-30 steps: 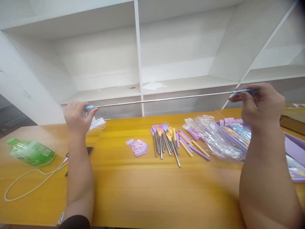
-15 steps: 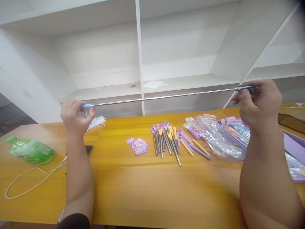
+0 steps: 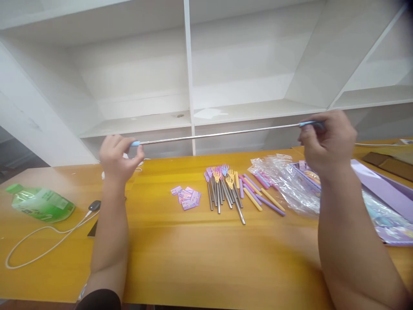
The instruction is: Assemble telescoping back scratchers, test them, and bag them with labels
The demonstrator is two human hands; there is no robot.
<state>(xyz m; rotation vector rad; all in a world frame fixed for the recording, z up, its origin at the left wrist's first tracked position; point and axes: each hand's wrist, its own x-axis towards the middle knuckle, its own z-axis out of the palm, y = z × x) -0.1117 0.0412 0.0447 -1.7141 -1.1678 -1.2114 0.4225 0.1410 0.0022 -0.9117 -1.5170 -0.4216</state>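
Nearest me, past the near edge of the wooden table (image 3: 209, 262), small printed cards (image 3: 191, 200) lie overlapped around the middle. Just to their right I have a bundle of claw-headed rods (image 3: 217, 175), metal shafts short and bare; loose coloured tubes (image 3: 270, 204) sit apart from the shafts, towards the right edge, beside crumpled clear wrap (image 3: 290, 193).

Farther out, the long rod (image 3: 219, 134) hangs in the air over the far edge, almost level, its right end slightly higher. My left hand (image 3: 118, 159) pinches its light-blue sleeve between thumb and fingers; my right hand (image 3: 332, 140) pinches the blue other end, whose tip I can't make out. I judge this one drawn well out and sleeved, the bundled ones neither. It looks thin, silvery and straight, without visible damage.
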